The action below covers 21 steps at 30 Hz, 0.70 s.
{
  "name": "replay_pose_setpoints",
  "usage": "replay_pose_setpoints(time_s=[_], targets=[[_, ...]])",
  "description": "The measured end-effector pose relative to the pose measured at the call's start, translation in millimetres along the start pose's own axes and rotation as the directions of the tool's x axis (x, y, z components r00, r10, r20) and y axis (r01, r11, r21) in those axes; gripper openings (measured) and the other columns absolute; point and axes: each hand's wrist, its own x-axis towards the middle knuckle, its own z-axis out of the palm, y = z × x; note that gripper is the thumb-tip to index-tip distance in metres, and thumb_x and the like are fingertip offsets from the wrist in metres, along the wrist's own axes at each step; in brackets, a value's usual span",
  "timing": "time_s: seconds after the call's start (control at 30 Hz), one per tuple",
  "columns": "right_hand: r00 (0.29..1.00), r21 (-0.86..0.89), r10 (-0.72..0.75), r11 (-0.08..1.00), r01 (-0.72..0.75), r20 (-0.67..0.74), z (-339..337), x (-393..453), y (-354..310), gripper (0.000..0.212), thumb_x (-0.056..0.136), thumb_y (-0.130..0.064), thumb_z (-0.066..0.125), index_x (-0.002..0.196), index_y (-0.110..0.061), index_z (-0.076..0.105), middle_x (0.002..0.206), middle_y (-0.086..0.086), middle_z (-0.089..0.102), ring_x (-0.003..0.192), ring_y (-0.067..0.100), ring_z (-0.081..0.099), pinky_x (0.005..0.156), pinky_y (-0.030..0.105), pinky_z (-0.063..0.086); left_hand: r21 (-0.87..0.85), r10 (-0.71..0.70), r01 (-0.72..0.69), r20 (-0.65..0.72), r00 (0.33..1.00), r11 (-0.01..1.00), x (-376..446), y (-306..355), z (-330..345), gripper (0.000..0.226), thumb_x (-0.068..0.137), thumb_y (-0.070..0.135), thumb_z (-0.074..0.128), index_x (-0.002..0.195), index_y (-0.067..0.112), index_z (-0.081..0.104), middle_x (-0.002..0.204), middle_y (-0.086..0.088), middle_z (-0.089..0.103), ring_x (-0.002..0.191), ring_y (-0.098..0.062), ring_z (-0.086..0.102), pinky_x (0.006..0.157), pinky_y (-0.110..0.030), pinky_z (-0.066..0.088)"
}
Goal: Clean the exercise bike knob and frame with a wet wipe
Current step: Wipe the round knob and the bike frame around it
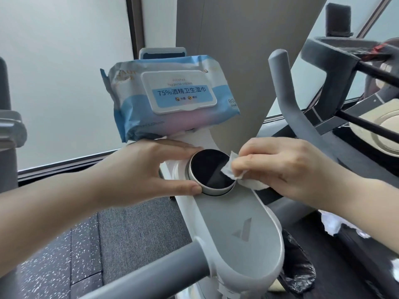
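The bike's round knob (208, 169), silver-rimmed with a glossy black face, sits at the top of the white and grey frame (233, 216). My left hand (151, 169) grips the knob's rim from the left, thumb below and fingers above. My right hand (287, 169) pinches a crumpled white wet wipe (232, 167) and presses it against the right side of the knob's black face. More of the wipe hangs below my fingers onto the frame.
A blue pack of wet wipes (172, 96) with its lid closed leans on the bike's holder just behind the knob. A grey handlebar (287, 98) curves up at right, another grey bar (155, 268) crosses below. Dark gym equipment (345, 72) stands at far right.
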Motion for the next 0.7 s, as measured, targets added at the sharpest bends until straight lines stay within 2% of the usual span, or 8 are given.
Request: replay_pose_setpoints(time_s=[0.07,0.17,0.33,0.47,0.53,0.63,0.7], targets=[[0.999,-0.017,-0.017,1.0,0.018,0.028,-0.6,2.4,-2.3,0.012,0.093,-0.016,0.056,0.087,-0.014,0.066,0.086,-0.004,0.061,0.069,0.013,0.052,0.058,0.027,0.046,0.002,-0.002,0.002,-0.006,1.0,1.0,-0.1,-0.1,0.1,0.057,0.07,0.076,0.053,0.123,0.06,0.041,0.121,0.057,0.033,0.118,0.029,0.031,0.094,0.004,0.022],[0.998,0.04,0.017,0.999,-0.019,0.067,0.2,2.0,-21.6,0.003,0.086,-0.012,0.061,0.087,-0.014,0.063,0.083,-0.003,0.057,0.066,0.015,0.051,0.058,0.032,0.047,0.004,-0.01,0.01,-0.005,1.0,1.0,0.4,0.2,0.2,0.058,0.07,0.076,0.054,0.124,0.057,0.043,0.122,0.053,0.036,0.118,0.027,0.033,0.093,0.004,0.023],[0.984,0.077,0.18,0.981,-0.178,-0.011,12.6,11.6,-52.9,0.006,0.08,-0.026,0.054,0.083,-0.023,0.058,0.078,-0.008,0.055,0.064,0.015,0.054,0.056,0.027,0.042,-0.003,-0.006,0.006,0.018,1.0,1.0,1.6,0.4,-0.8,0.061,0.072,0.074,0.055,0.129,0.054,0.045,0.127,0.047,0.042,0.12,0.022,0.038,0.098,-0.007,0.032],[0.953,0.113,0.296,0.951,-0.288,-0.063,20.6,23.1,-67.5,0.006,0.079,-0.03,0.058,0.079,-0.023,0.059,0.075,-0.009,0.056,0.062,0.017,0.055,0.053,0.032,0.048,-0.003,-0.005,0.005,-0.007,1.0,1.0,1.0,0.9,-0.5,0.06,0.072,0.075,0.054,0.127,0.055,0.04,0.117,0.056,0.038,0.117,0.026,0.035,0.096,-0.002,0.03],[0.928,0.114,0.363,0.929,-0.353,-0.081,22.2,27.9,-71.7,0.006,0.076,-0.033,0.058,0.077,-0.027,0.06,0.07,-0.012,0.054,0.061,0.015,0.056,0.053,0.028,0.046,-0.008,-0.007,0.007,-0.01,1.0,1.0,1.1,-0.3,0.0,0.061,0.074,0.072,0.056,0.13,0.05,0.045,0.124,0.046,0.044,0.119,0.022,0.037,0.099,-0.008,0.031],[0.862,0.25,0.507,0.832,-0.496,0.023,17.7,38.2,-65.2,0.012,0.076,-0.043,0.06,0.075,-0.032,0.063,0.056,-0.016,0.048,0.057,0.006,0.047,0.056,0.026,0.036,-0.014,-0.014,0.014,0.011,1.0,1.0,2.0,-1.4,1.1,0.061,0.076,0.069,0.057,0.132,0.046,0.047,0.131,0.036,0.047,0.124,0.015,0.039,0.103,-0.02,0.036],[0.831,0.346,0.55,0.767,-0.54,0.079,16.0,47.0,-55.0,0.009,0.076,-0.04,0.067,0.074,-0.031,0.068,0.05,-0.012,0.048,0.054,0.006,0.045,0.056,0.025,0.034,-0.041,-0.011,0.011,0.011,1.0,0.999,1.8,-1.7,1.6,0.055,0.077,0.066,0.059,0.128,0.046,0.051,0.128,0.034,0.052,0.121,0.012,0.044,0.1,-0.023,0.039]])
